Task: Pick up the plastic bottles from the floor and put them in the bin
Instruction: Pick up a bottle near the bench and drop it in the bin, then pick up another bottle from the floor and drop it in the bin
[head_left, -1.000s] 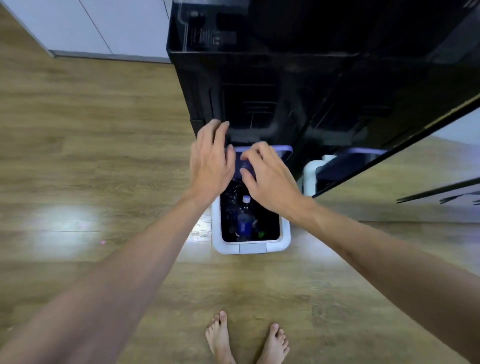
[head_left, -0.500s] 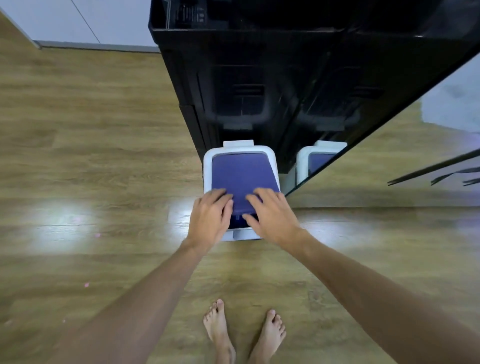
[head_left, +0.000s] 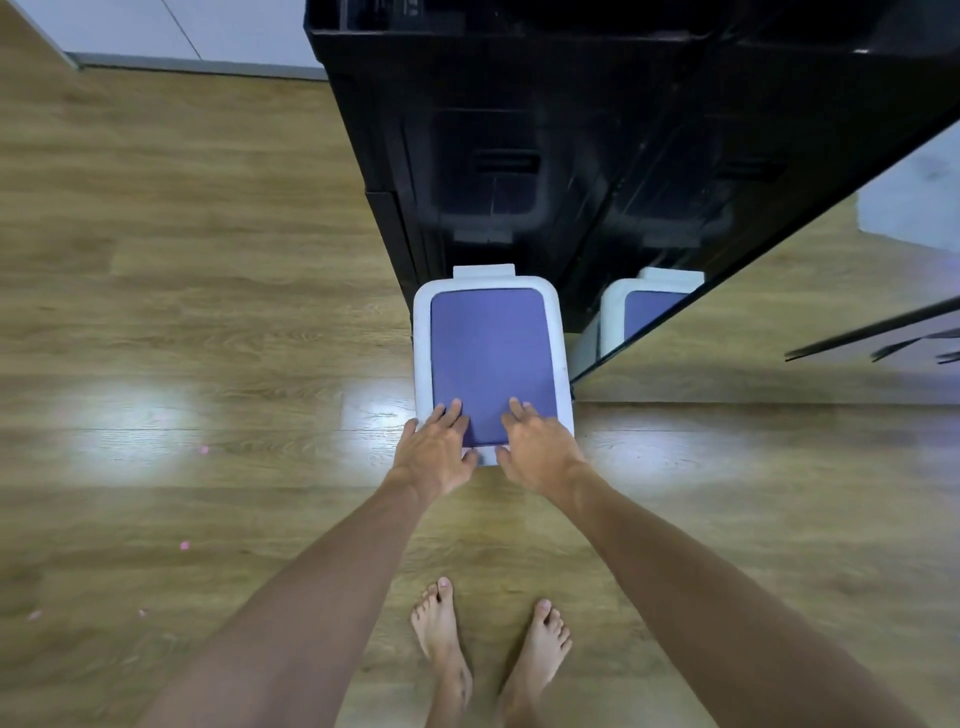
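Wood floor (head_left: 208, 322): no bottles left in view, only a few pink specks. Black cabinet (head_left: 519, 156) behind; mirror panel to the right reflects the bin.

Bin (head_left: 423, 338), white w/ purple lid (head_left: 493, 353): open 1 s ago w/ bottles visible inside, half shut at 0.5 s, now lid down flat. Bottles hidden under it.

Left hand (head_left: 435, 452) & right hand (head_left: 537, 449): each grip released, fingers straight, pressing lid's near edge.

Judgement: task looks done; lid closing is the last step.
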